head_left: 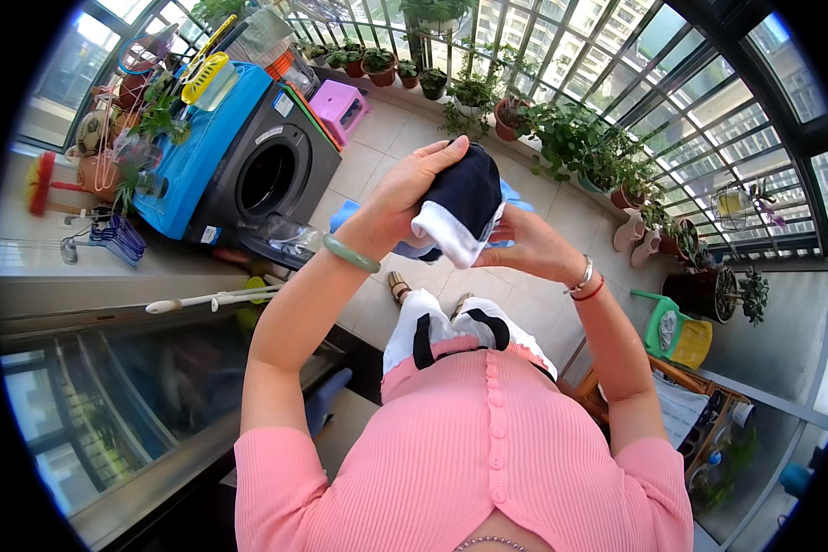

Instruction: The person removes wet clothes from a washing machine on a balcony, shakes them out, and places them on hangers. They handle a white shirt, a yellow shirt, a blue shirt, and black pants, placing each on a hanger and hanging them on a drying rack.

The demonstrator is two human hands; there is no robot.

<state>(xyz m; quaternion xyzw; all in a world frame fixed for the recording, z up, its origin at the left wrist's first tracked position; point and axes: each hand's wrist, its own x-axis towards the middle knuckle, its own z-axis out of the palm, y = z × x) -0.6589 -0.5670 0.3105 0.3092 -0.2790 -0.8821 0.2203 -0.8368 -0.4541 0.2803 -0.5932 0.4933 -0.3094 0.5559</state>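
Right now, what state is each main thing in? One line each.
Dark-and-white garment, bunched, held up
Left hand, closed on it
Right hand, closed on it
Light blue cloth, partly hidden behind garment
Washer door, open
Pink stool, upright
Purple hangers, bunched together
Pink shoes, side by side, unworn
Sandals, worn

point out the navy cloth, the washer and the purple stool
Navy cloth point(465, 189), head view: dark part
Washer point(267, 177), head view: round door opening
Purple stool point(330, 101), head view: seat
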